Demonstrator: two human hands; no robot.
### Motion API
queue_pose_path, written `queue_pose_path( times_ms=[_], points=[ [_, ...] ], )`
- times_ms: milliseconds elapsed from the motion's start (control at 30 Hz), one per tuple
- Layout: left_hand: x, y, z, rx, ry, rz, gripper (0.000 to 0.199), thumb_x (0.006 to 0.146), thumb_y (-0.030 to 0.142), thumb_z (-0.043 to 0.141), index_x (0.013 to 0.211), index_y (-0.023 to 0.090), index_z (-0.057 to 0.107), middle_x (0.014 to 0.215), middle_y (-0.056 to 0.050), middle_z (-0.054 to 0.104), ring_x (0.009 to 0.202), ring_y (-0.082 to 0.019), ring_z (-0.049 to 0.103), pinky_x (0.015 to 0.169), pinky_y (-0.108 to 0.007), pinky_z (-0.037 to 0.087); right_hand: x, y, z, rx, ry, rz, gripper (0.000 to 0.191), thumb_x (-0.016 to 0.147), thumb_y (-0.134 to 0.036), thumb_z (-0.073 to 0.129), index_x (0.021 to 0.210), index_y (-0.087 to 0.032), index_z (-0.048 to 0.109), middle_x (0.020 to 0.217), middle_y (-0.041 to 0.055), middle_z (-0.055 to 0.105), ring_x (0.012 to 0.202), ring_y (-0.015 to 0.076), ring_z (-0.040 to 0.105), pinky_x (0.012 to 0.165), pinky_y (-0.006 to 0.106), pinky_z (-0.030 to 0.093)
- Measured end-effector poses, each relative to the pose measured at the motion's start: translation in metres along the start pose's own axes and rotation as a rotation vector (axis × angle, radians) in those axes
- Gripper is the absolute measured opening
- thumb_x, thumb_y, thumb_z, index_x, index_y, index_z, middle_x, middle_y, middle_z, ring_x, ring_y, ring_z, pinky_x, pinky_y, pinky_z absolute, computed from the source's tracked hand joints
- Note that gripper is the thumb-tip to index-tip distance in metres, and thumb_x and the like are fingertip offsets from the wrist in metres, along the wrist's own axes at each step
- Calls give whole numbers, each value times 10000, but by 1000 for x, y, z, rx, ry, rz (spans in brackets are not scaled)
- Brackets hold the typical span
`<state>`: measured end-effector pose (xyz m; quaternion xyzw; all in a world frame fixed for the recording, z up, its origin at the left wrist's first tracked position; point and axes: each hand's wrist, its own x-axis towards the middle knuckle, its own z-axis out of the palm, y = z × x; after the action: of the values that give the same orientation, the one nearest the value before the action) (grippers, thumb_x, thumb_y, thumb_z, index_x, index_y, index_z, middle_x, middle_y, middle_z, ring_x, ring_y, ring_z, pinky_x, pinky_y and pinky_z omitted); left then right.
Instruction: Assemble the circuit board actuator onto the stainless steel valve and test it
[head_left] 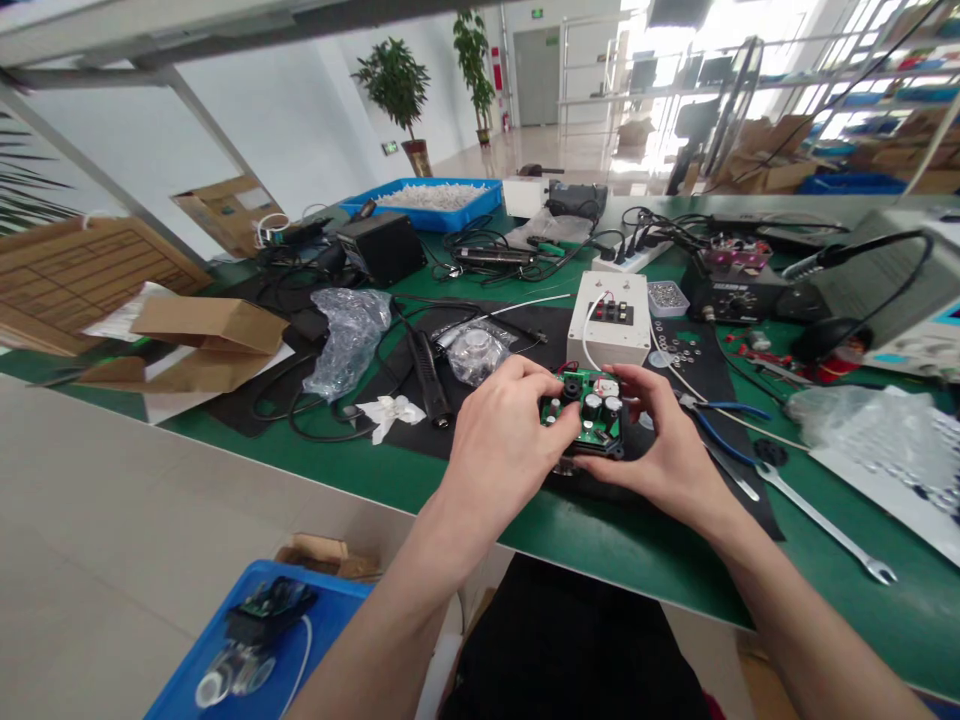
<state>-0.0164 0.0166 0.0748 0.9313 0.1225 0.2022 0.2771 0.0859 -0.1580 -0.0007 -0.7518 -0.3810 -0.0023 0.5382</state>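
Note:
Between my two hands is a green circuit board (598,425) with round capacitors, set in a dark housing. My left hand (510,425) grips its left side, with the thumb and fingers over the components. On the right, my right hand (667,440) is closed round the edge of the housing, thumb at the front and fingers behind. A white cable (589,340) runs from the board up to a light grey box (611,310) with a dark terminal strip on top. What lies under the housing is mostly hidden by the hands.
Blue-handled pliers (724,430), tweezers (739,475) and a wrench (825,522) lie to the right. An electric screwdriver (429,380) and bubble wrap (349,340) are at left. Farther back stands a blue tray (487,203). Below the bench, a blue bin (251,580) holds another assembly.

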Motion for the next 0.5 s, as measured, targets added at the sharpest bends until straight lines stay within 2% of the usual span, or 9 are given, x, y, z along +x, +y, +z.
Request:
queue_pose_path(
  times_ms=[133, 233, 400, 500],
  points=[
    [0, -3, 2, -50, 16, 19, 78, 906, 225, 740, 959, 210, 795, 1062, -7, 711, 943, -176, 695, 845, -337, 517, 0, -1, -1, -32, 5, 12, 963, 669, -390, 994, 1486, -281, 495, 1434, 68, 643, 1129, 278, 678, 963, 434, 568],
    [2, -7, 3, -53, 33, 31, 56, 913, 250, 739, 925, 205, 771, 1033, -4, 707, 917, -167, 695, 828, -327, 511, 1, 0, -1, -32, 8, 4, 977, 666, -400, 995, 1490, -282, 484, 1444, 73, 634, 1198, 297, 659, 1017, 457, 554],
    [5, -12, 3, 11, 22, 71, 134, 924, 323, 706, 976, 217, 769, 1124, -27, 743, 991, -205, 718, 902, -344, 528, 0, 0, 0, -23, -7, 30, 1013, 656, -431, 999, 1510, -284, 474, 1456, 76, 628, 1257, 308, 643, 1064, 472, 541],
    [6, -14, 2, 74, 7, 99, 171, 922, 366, 688, 992, 234, 769, 1156, -29, 756, 1014, -226, 729, 884, -348, 527, -1, -1, -1, 3, -13, 26, 1018, 664, -424, 994, 1522, -273, 467, 1468, 79, 611, 1283, 295, 628, 1093, 454, 531]
  ],
)
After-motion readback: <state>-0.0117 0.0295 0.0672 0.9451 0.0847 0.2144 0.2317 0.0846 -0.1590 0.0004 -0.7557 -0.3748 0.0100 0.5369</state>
